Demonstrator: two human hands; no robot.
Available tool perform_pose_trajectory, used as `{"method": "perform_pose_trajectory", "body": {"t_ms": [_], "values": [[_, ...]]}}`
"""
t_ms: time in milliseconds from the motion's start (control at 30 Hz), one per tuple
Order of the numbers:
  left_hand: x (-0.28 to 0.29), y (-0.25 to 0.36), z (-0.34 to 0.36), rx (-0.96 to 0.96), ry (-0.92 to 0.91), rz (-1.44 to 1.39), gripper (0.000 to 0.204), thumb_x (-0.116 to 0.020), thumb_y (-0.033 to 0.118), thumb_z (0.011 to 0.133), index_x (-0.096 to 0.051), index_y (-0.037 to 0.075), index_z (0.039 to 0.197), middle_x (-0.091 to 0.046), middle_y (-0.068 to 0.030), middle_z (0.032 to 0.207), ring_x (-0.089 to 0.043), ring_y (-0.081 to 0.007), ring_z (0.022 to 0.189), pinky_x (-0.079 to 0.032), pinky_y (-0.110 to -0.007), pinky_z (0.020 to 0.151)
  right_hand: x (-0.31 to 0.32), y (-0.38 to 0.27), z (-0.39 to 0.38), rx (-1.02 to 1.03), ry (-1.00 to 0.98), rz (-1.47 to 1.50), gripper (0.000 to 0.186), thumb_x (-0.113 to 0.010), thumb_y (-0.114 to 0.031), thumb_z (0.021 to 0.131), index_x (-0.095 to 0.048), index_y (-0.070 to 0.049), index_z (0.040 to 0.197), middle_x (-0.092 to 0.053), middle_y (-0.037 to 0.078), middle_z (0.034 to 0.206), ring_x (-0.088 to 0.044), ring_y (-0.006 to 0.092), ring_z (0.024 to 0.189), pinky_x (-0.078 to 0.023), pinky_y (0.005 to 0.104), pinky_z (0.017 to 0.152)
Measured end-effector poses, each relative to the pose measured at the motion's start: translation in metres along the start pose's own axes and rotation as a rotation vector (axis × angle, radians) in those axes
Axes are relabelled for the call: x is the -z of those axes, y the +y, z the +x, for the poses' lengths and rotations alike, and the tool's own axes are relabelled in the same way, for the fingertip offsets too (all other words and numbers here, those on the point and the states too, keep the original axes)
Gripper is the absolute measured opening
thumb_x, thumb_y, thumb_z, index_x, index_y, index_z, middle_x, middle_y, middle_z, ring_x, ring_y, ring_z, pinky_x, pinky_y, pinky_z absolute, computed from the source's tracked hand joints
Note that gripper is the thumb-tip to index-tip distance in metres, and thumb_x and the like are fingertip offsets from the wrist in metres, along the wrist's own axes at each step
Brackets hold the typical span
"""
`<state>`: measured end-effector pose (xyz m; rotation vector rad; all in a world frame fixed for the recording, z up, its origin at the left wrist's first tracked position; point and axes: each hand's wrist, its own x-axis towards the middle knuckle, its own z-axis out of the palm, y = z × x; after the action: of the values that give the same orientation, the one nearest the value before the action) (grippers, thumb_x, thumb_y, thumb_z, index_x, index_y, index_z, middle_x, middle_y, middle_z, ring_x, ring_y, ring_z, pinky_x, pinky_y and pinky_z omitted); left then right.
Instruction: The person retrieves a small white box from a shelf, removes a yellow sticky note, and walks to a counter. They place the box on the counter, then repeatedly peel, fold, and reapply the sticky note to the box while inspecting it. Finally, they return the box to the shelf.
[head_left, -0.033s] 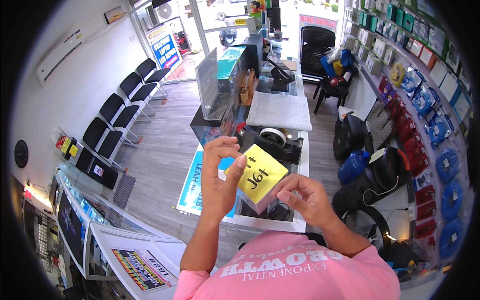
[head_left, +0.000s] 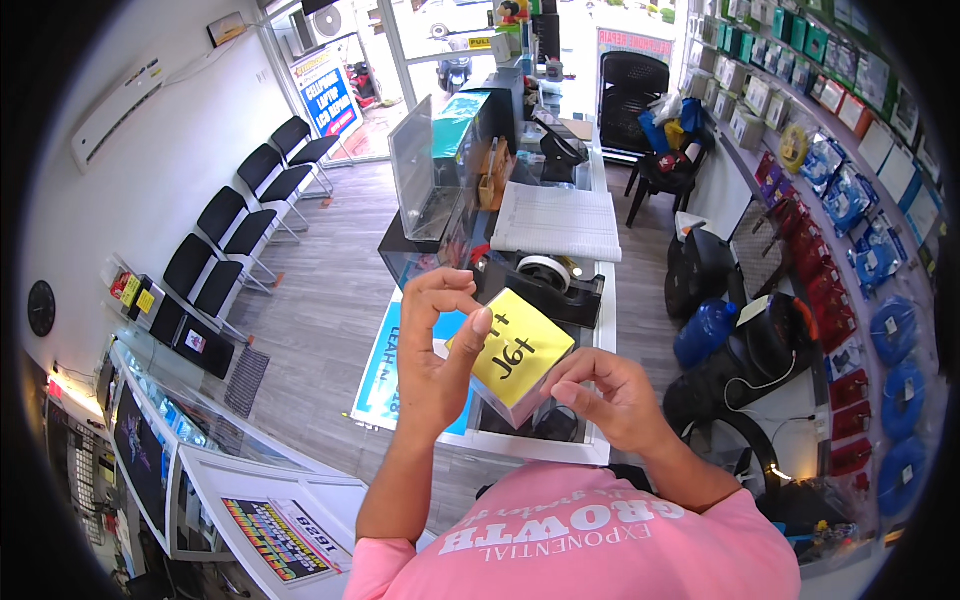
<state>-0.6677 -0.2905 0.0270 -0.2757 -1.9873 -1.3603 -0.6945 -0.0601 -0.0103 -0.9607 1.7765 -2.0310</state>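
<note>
A small pale-sided box (head_left: 522, 408) is raised in front of my chest above the counter. On its top face lies a yellow paper note (head_left: 527, 345) with black handwriting. My left hand (head_left: 438, 345) grips the box's left side, thumb at the note's edge and fingers curled. At the lower right corner, my right hand (head_left: 612, 392) pinches the box between thumb and forefinger. Just beyond the box stands a black tape dispenser (head_left: 583, 306) with a white roll in it. The box's underside and far side are hidden.
An open ruled notebook (head_left: 556, 222) lies farther along the white counter (head_left: 545, 447), beside a clear acrylic case (head_left: 412, 175). Black chairs (head_left: 252, 232) line the left wall. Packaged accessories (head_left: 800, 235) hang at right, above a blue container (head_left: 708, 335) and black bags.
</note>
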Motion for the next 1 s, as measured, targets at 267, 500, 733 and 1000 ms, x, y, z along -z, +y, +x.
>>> {"method": "perform_pose_trajectory", "body": {"t_ms": [267, 500, 733, 1000], "values": [[0.0, -0.002, 0.033, -0.046, -0.158, -0.036, 0.013, -0.072, 0.015, 0.091, -0.061, 0.006, 0.093, -0.058, -0.0104, 0.115, -0.057, -0.0253, 0.114, -0.041, -0.037, 0.102, 0.014, -0.023, 0.011, -0.044, 0.072, 0.046, 0.024, -0.073, -0.023, 0.099, -0.067, 0.0, 0.095, -0.071, 0.006, 0.089, -0.064, 0.0096, 0.084, -0.05, 0.0258, 0.077], [-0.014, -0.02, 0.05, 0.014, -0.179, -0.185, 0.015, -0.072, 0.018, 0.094, -0.062, 0.007, 0.096, -0.056, -0.0071, 0.112, -0.056, -0.0196, 0.112, -0.042, -0.032, 0.098, 0.019, -0.023, 0.02, -0.131, 0.074, 0.117, 0.026, -0.073, -0.025, 0.098, -0.067, 0.001, 0.096, -0.071, 0.007, 0.089, -0.066, 0.0107, 0.086, -0.052, 0.0256, 0.078], [-0.007, -0.008, 0.05, 0.031, -0.071, -0.049, 0.015, -0.081, 0.017, 0.088, -0.071, 0.007, 0.091, -0.054, -0.0053, 0.114, -0.055, -0.0179, 0.113, -0.044, -0.031, 0.095, 0.017, -0.025, 0.023, -0.204, 0.055, 0.229, 0.025, -0.073, -0.024, 0.098, -0.067, 0.0, 0.097, -0.071, 0.007, 0.09, -0.067, 0.01, 0.087, -0.052, 0.0257, 0.08], [-0.008, 0.0, 0.049, -0.15, -0.032, 0.352, 0.014, -0.085, 0.014, 0.082, -0.075, 0.006, 0.089, -0.058, -0.007, 0.103, -0.056, -0.0212, 0.104, -0.045, -0.033, 0.09, 0.023, -0.026, 0.025, -0.177, 0.071, 0.176, 0.023, -0.072, -0.022, 0.099, -0.066, -0.001, 0.095, -0.071, 0.007, 0.088, -0.066, 0.0097, 0.084, -0.052, 0.0251, 0.078]]}}
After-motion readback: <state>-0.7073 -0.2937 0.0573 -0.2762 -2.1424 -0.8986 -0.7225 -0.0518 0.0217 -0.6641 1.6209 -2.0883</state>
